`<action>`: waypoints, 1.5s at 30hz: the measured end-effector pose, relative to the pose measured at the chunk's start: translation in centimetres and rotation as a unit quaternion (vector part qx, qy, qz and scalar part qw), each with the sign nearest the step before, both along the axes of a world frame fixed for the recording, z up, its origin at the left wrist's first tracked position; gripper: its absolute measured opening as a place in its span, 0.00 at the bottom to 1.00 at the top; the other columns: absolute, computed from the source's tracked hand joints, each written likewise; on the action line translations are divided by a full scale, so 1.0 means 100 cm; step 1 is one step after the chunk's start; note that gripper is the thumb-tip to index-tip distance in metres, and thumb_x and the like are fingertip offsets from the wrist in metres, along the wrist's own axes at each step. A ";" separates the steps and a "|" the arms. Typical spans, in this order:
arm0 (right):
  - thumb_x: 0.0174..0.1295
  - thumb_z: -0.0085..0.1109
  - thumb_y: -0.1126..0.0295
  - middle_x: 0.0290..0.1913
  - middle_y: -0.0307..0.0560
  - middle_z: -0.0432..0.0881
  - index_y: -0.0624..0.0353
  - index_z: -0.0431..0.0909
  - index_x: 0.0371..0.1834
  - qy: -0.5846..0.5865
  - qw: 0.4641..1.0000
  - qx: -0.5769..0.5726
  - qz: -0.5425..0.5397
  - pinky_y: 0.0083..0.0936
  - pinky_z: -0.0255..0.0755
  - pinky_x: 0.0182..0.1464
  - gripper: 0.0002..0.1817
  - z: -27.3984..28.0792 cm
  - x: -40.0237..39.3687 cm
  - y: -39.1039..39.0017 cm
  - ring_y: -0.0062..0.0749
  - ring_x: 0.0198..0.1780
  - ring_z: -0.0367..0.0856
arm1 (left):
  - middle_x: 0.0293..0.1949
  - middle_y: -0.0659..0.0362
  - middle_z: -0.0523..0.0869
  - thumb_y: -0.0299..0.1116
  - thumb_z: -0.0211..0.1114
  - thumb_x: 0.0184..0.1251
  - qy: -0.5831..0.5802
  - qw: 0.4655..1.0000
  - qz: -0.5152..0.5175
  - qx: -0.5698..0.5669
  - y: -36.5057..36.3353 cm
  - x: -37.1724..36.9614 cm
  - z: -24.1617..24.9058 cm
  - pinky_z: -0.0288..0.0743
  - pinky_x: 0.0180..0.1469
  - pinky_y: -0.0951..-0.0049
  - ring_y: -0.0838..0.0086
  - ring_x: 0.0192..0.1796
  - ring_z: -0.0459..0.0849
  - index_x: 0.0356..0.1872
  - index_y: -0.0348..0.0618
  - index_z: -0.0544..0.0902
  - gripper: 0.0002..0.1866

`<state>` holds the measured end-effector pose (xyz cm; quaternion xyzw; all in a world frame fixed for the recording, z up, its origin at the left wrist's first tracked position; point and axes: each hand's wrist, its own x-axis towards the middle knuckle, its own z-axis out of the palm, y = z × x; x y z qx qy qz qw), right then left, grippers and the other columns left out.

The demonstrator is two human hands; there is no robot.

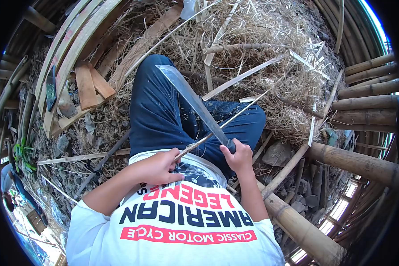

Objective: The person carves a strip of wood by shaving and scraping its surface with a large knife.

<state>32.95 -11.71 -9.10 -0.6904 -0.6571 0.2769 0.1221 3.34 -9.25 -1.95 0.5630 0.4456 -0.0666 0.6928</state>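
Observation:
A thin bamboo strip (pixel 239 114) slants up to the right across my lap, its lower end held in my left hand (pixel 160 167), close to my belly. In my right hand (pixel 238 156) is the dark handle of a long machete (pixel 190 98). The blade points up and to the left over my jeans, and its lower part crosses the strip just above my right hand. Small pale shavings dot my jeans (pixel 150 102).
Curly shavings (pixel 297 88) and loose strips cover the ground ahead. Curved planks (pixel 71 48) and a phone (pixel 51 88) lie at the left. Thick bamboo poles (pixel 354 164) run along the right, near grey stones (pixel 277 154).

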 end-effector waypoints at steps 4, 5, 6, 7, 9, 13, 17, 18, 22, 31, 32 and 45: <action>0.60 0.63 0.38 0.24 0.61 0.82 0.61 0.80 0.27 -0.053 0.998 0.004 -0.039 0.50 0.76 0.34 0.31 -0.012 0.017 -0.003 0.62 0.31 0.83 | 0.26 0.64 0.71 0.39 0.76 0.61 -0.017 1.000 0.009 0.015 -0.003 -0.008 -0.006 0.66 0.31 0.74 0.78 0.29 0.69 0.43 0.39 0.72 0.22; 0.62 0.62 0.40 0.25 0.63 0.83 0.62 0.81 0.28 -0.047 0.995 -0.021 -0.089 0.50 0.76 0.35 0.30 -0.013 0.028 0.000 0.62 0.33 0.84 | 0.27 0.61 0.74 0.41 0.75 0.61 -0.016 1.000 0.001 -0.009 -0.003 -0.012 -0.007 0.68 0.32 0.72 0.76 0.30 0.72 0.44 0.38 0.72 0.23; 0.64 0.61 0.42 0.26 0.63 0.83 0.62 0.81 0.28 -0.017 0.987 -0.051 -0.154 0.48 0.75 0.36 0.29 -0.017 0.044 0.003 0.61 0.33 0.84 | 0.29 0.59 0.76 0.43 0.75 0.61 -0.016 0.999 -0.008 -0.034 -0.004 -0.014 -0.007 0.70 0.34 0.70 0.73 0.31 0.75 0.45 0.37 0.72 0.24; 0.66 0.61 0.44 0.24 0.61 0.81 0.63 0.81 0.27 -0.010 0.980 -0.027 -0.198 0.45 0.74 0.34 0.28 -0.033 0.068 0.001 0.59 0.31 0.84 | 0.29 0.59 0.76 0.43 0.75 0.61 -0.015 0.999 -0.009 -0.035 -0.004 -0.012 -0.005 0.70 0.34 0.70 0.73 0.31 0.75 0.45 0.37 0.72 0.24; 0.67 0.58 0.42 0.21 0.58 0.79 0.64 0.79 0.26 -0.021 0.982 -0.051 -0.180 0.44 0.73 0.34 0.30 -0.033 0.094 0.004 0.58 0.29 0.83 | 0.28 0.60 0.75 0.43 0.75 0.61 0.006 1.000 -0.023 -0.015 -0.003 -0.008 0.001 0.69 0.33 0.71 0.74 0.30 0.73 0.45 0.37 0.72 0.24; 0.66 0.57 0.40 0.22 0.61 0.79 0.66 0.79 0.26 -0.014 0.985 -0.034 -0.166 0.44 0.73 0.35 0.33 -0.036 0.092 0.017 0.59 0.30 0.82 | 0.25 0.65 0.70 0.40 0.76 0.61 -0.032 0.999 0.021 0.013 -0.006 -0.006 -0.009 0.64 0.30 0.73 0.79 0.28 0.68 0.42 0.39 0.71 0.23; 0.67 0.60 0.45 0.23 0.65 0.79 0.68 0.80 0.28 0.032 0.980 -0.018 -0.193 0.44 0.73 0.33 0.30 -0.038 0.069 0.011 0.61 0.31 0.83 | 0.29 0.57 0.77 0.46 0.75 0.61 0.013 1.000 -0.009 0.013 0.002 -0.004 0.004 0.71 0.33 0.68 0.70 0.31 0.76 0.44 0.36 0.71 0.27; 0.67 0.61 0.46 0.22 0.64 0.79 0.67 0.80 0.29 0.056 0.979 -0.001 -0.198 0.44 0.73 0.33 0.29 -0.039 0.060 0.005 0.61 0.31 0.83 | 0.29 0.57 0.77 0.46 0.75 0.61 0.019 1.000 -0.007 0.012 0.002 -0.003 0.004 0.71 0.33 0.68 0.70 0.31 0.76 0.44 0.36 0.71 0.27; 0.61 0.64 0.41 0.23 0.63 0.81 0.63 0.81 0.30 0.022 0.993 -0.021 -0.118 0.48 0.74 0.33 0.29 -0.013 0.019 -0.011 0.62 0.32 0.83 | 0.32 0.48 0.81 0.48 0.73 0.63 0.040 0.998 -0.037 0.031 0.004 0.005 0.007 0.74 0.37 0.64 0.62 0.34 0.82 0.45 0.35 0.70 0.28; 0.60 0.62 0.37 0.28 0.65 0.83 0.61 0.80 0.28 -0.063 0.990 -0.022 -0.124 0.53 0.76 0.38 0.32 -0.025 0.060 0.025 0.64 0.36 0.84 | 0.25 0.60 0.73 0.42 0.74 0.62 0.035 0.998 -0.011 0.046 0.000 0.002 0.006 0.67 0.32 0.69 0.73 0.28 0.71 0.44 0.38 0.70 0.24; 0.63 0.59 0.37 0.29 0.66 0.83 0.63 0.81 0.28 -0.085 0.985 -0.028 -0.150 0.52 0.76 0.39 0.33 -0.035 0.078 0.033 0.64 0.37 0.84 | 0.26 0.60 0.73 0.42 0.74 0.62 0.027 0.999 -0.004 0.044 -0.001 0.002 0.005 0.67 0.32 0.69 0.73 0.28 0.71 0.44 0.38 0.70 0.24; 0.67 0.59 0.42 0.24 0.64 0.81 0.66 0.80 0.27 -0.001 0.974 -0.012 -0.225 0.47 0.74 0.35 0.31 -0.044 0.074 0.034 0.62 0.32 0.84 | 0.26 0.58 0.74 0.44 0.74 0.63 0.050 0.998 -0.025 0.017 0.007 0.005 0.000 0.68 0.33 0.70 0.72 0.29 0.72 0.44 0.38 0.70 0.25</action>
